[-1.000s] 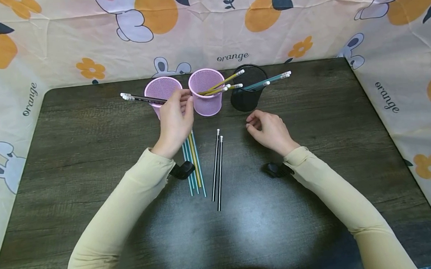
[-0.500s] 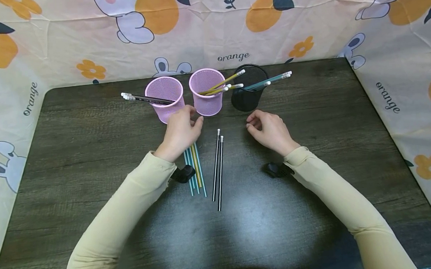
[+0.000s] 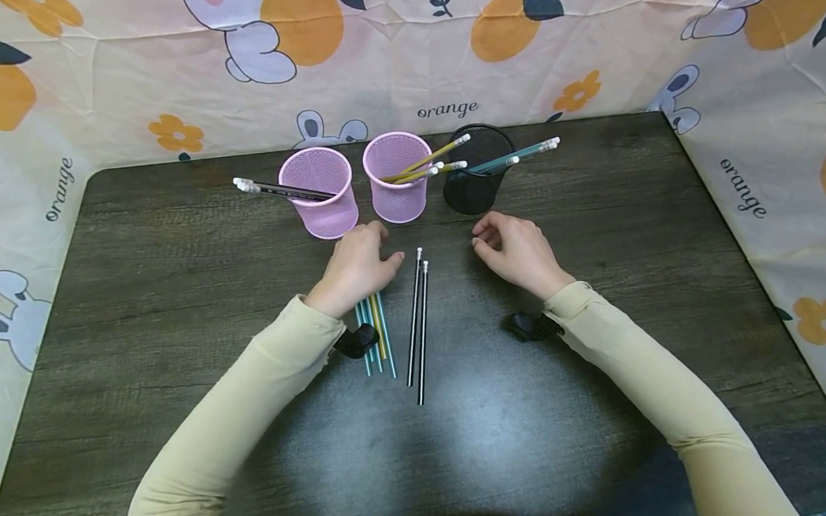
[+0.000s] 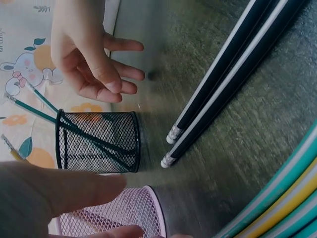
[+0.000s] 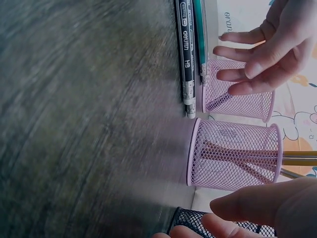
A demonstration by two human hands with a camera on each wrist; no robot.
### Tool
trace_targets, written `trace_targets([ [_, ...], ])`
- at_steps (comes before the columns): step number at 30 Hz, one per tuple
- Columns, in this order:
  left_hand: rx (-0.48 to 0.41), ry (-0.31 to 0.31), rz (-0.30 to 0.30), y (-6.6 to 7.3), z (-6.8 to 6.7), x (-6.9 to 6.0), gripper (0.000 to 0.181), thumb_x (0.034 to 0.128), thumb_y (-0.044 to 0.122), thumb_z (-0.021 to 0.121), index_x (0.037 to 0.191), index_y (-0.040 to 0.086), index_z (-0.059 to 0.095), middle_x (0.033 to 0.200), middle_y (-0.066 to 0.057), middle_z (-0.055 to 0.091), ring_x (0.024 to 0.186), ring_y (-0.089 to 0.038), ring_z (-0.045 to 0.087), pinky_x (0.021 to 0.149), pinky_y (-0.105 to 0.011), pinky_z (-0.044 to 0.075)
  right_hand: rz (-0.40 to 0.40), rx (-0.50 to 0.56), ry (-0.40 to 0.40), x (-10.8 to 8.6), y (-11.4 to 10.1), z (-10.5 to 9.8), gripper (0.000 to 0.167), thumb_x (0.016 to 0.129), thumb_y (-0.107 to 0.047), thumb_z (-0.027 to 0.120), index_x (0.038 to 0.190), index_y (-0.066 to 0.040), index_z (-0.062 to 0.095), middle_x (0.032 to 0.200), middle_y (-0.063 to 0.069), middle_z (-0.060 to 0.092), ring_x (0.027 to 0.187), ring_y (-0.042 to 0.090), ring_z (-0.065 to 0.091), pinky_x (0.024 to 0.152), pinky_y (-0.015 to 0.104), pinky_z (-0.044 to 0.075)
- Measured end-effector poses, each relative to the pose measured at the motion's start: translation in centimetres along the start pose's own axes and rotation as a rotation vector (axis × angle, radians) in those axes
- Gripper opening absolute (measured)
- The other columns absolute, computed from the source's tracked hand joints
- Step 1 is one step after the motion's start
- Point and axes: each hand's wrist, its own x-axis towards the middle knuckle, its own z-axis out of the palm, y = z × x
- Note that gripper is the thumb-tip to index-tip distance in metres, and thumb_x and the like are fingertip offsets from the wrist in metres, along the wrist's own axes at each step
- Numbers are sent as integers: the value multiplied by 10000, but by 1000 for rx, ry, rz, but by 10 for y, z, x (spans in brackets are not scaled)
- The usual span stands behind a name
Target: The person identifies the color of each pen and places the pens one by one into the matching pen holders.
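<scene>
My left hand (image 3: 358,263) hovers palm-down over a bundle of teal and yellow pencils (image 3: 388,346), with thumb and fingers spread and nothing held. To the right of that bundle lie two black pencils (image 3: 424,328), their white erasers pointing away from me. My right hand (image 3: 519,253) stays in front of the black mesh cup (image 3: 469,196), fingers loosely bent around nothing. Black pencils (image 3: 270,189) lean out of the left pink mesh cup (image 3: 328,216). Yellow pencils (image 3: 442,152) stick out of the middle pink mesh cup (image 3: 399,203), and teal pencils (image 3: 530,149) out of the black cup.
The three cups stand in a row near the back edge of the dark wooden table (image 3: 174,304). Behind and beside it hangs a cloth (image 3: 401,69) printed with oranges and rabbits. Black wrist cameras (image 3: 358,342) sit under both cuffs.
My left hand has drawn back from the left pink cup toward me, down over the teal and yellow bundle, and its thumb has spread. The right hand and the cups have not moved.
</scene>
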Motion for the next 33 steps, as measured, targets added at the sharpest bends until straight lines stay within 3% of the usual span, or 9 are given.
trace_targets([
  [7,43,-92,-19,3,4,0,450,847,256,692,1159,-47,572,1105,-219,607,1023,-382,588,869,-473,468,-2,0,-4,1,0,0,174,912,-179,592,1006,-47,656,922,114,713,829,242,672,726,431,495],
  [15,13,-129,4,2,17,1,386,815,227,723,1053,-27,558,1005,-191,617,950,-346,595,827,-443,474,-8,-1,-4,1,0,1,169,911,-177,593,999,-47,656,915,115,712,824,246,670,721,433,494],
  [27,-30,-159,-36,8,32,3,494,763,181,740,1107,-48,470,999,-241,646,948,-370,632,829,-438,502,-2,-8,-16,1,0,2,177,917,-182,582,1010,-49,654,919,115,712,829,244,670,727,436,487],
  [30,-35,-159,-47,9,34,3,480,758,154,725,1099,-52,457,940,-226,659,875,-348,657,799,-427,514,-1,-7,-17,1,1,2,177,918,-181,582,1012,-48,654,919,116,711,827,244,670,726,437,488],
  [33,-61,-169,-79,12,35,4,486,770,138,708,1120,-60,435,862,-200,669,690,-270,687,737,-387,531,1,-5,-16,1,1,2,177,918,-180,583,1011,-48,654,917,116,711,825,243,670,721,436,490],
])
